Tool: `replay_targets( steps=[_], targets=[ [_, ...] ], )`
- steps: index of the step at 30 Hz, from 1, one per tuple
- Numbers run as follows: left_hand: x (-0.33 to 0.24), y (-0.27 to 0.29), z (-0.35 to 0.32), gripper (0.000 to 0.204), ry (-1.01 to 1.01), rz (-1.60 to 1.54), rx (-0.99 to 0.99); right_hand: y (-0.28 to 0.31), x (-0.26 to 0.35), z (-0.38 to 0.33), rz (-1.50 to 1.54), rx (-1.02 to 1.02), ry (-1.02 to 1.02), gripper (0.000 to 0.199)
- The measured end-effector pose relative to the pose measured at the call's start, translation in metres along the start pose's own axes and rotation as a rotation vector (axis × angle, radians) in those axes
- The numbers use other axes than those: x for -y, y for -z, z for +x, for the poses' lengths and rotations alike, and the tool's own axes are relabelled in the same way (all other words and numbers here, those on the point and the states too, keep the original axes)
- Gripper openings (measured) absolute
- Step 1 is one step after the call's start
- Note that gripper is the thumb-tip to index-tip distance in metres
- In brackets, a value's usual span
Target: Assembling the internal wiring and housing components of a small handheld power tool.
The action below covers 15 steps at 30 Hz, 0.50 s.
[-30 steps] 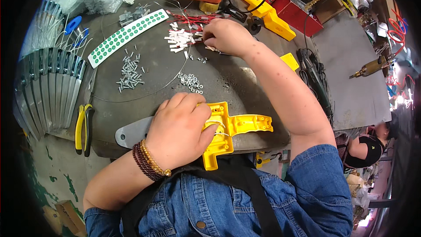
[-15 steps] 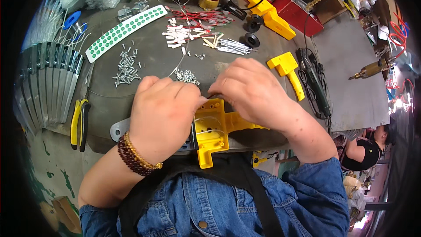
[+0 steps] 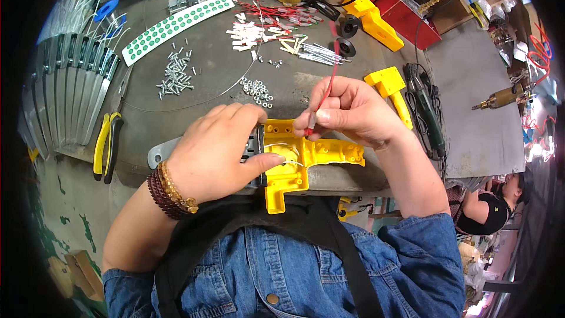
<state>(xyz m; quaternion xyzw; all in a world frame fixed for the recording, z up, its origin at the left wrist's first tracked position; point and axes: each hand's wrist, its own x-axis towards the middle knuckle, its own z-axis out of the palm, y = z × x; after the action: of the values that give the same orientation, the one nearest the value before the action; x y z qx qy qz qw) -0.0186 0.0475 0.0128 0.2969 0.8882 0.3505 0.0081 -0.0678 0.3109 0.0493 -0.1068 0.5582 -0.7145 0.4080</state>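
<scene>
A yellow plastic housing half (image 3: 286, 184) with a handle sticking out to the right lies at the table's near edge. My left hand (image 3: 218, 141) grips it from the left, fingers over its far edge and thumb reaching across its inside. Under that hand are a black slotted part (image 3: 253, 148) and a grey metal piece (image 3: 160, 156) with a hole. Thin pale wire lies inside the housing. Just above the housing, my right hand (image 3: 359, 112) pinches a red wire lead (image 3: 335, 68) with a small clear-and-red end pointing down.
Screws (image 3: 176, 72), nuts (image 3: 256, 90), red leads (image 3: 282, 13) and white sleeves (image 3: 246, 34) lie beyond my hands. Pliers (image 3: 106, 147) and a row of blades (image 3: 67, 91) are at left. Yellow parts (image 3: 389, 89) and a soldering iron (image 3: 426, 112) lie right; a person (image 3: 485, 206) sits far right.
My hands have moved apart from where they met over the housing's far end. The red lead now shows in my right hand, and my left thumb has stretched over the housing.
</scene>
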Motion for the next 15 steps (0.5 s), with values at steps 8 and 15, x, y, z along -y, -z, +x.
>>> replay_targets(
  steps=[8,15],
  targets=[
    [-0.007,0.013,0.013,0.067,0.195,-0.2,0.285,-0.014,-0.027,0.006,-1.124,-0.248,0.547,0.014],
    [0.002,0.009,0.019,0.072,0.009,-0.108,0.32,-0.022,-0.033,0.0,-1.245,-0.286,0.611,0.013]
  ],
)
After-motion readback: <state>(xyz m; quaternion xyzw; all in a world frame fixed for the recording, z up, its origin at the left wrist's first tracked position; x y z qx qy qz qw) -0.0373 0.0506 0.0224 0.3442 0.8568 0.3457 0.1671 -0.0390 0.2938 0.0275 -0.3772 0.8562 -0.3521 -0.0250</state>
